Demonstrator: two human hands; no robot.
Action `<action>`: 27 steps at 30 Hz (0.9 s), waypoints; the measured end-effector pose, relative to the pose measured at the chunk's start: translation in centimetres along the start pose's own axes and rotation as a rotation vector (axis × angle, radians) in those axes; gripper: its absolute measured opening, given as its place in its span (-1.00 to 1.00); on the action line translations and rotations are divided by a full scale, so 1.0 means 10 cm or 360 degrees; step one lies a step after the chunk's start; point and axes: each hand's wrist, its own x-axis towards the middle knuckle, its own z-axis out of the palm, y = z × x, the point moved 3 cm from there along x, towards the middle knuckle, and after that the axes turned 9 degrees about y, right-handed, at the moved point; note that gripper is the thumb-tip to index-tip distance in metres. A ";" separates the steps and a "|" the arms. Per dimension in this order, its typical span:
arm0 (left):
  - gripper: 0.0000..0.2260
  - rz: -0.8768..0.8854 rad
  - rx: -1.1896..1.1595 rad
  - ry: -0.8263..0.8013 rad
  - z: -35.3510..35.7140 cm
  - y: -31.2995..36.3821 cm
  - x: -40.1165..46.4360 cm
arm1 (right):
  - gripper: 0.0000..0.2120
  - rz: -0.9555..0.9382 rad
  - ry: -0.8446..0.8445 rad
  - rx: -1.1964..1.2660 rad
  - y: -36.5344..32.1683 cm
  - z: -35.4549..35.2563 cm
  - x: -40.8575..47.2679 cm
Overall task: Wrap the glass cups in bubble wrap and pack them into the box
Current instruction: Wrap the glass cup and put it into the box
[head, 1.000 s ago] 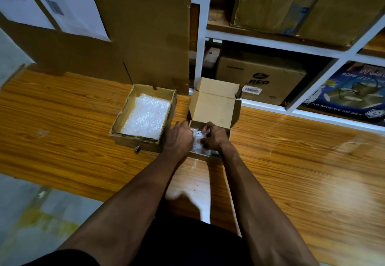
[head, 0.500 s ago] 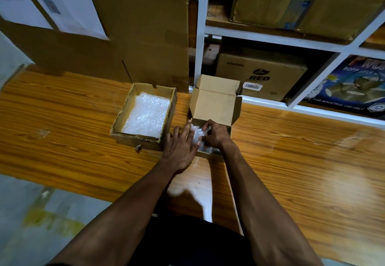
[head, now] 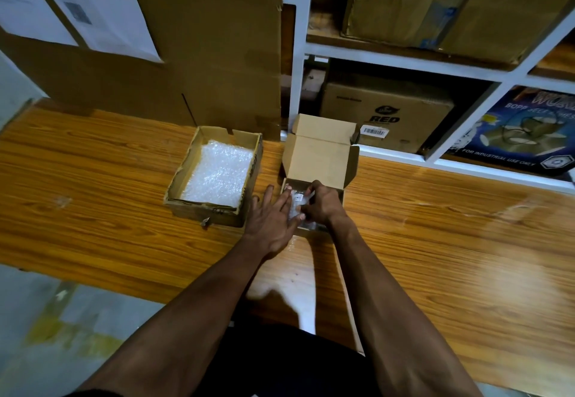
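Note:
A small cardboard box (head: 320, 160) stands on the wooden table with its lid flap raised at the back. Inside its front part lies a bubble-wrapped bundle (head: 297, 206), presumably a cup; the glass itself is hidden. My left hand (head: 272, 219) lies flat with straight fingers at the box's left front edge, its fingertips touching the bundle. Over the box, my right hand (head: 320, 203) has curled fingers pinching the wrap of the bundle.
An open cardboard tray (head: 183, 178) lined with bubble wrap sheets (head: 219, 174) sits left of the box. Large cartons lean against the wall behind. White shelving (head: 404, 60) with boxes runs along the back right. The table's front edge (head: 93, 281) drops to the floor at left.
My left hand has opened from a curled hold at the box and slid slightly left and back, fingers now spread flat. The right hand stays on the wrapped bundle in the box.

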 end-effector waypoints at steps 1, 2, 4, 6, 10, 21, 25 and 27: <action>-0.30 0.0019 0.0010 0.0019 -0.01 0.00 0.01 | -0.60 -0.0047 0.0036 -0.0028 0.01 -0.01 -0.02; -0.31 0.0034 0.0004 0.0040 -0.02 -0.01 0.00 | -0.60 -0.0131 0.0103 -0.0072 0.03 -0.03 -0.05; -0.33 0.0046 -0.0038 0.0076 -0.03 -0.04 -0.01 | -0.65 -0.0368 0.0333 -0.0247 0.05 -0.13 -0.15; -0.32 0.0060 -0.0032 0.0099 -0.01 -0.07 -0.02 | -0.67 -0.0587 0.0560 -0.0556 0.11 -0.21 -0.27; -0.32 0.0076 0.0014 0.0076 0.03 -0.08 -0.05 | -0.47 -0.0712 0.0411 -0.1049 0.30 -0.16 -0.35; -0.29 0.0066 0.0053 0.0043 0.00 0.00 0.03 | -0.42 -0.0471 0.0333 -0.1165 0.27 -0.15 -0.44; -0.30 0.0078 0.0041 0.0116 0.02 -0.02 -0.03 | -0.40 -0.0399 0.0526 -0.1035 0.39 -0.17 -0.56; -0.29 0.0059 0.0041 0.0091 0.04 -0.02 -0.03 | -0.38 -0.0353 0.0503 -0.1032 0.47 -0.16 -0.59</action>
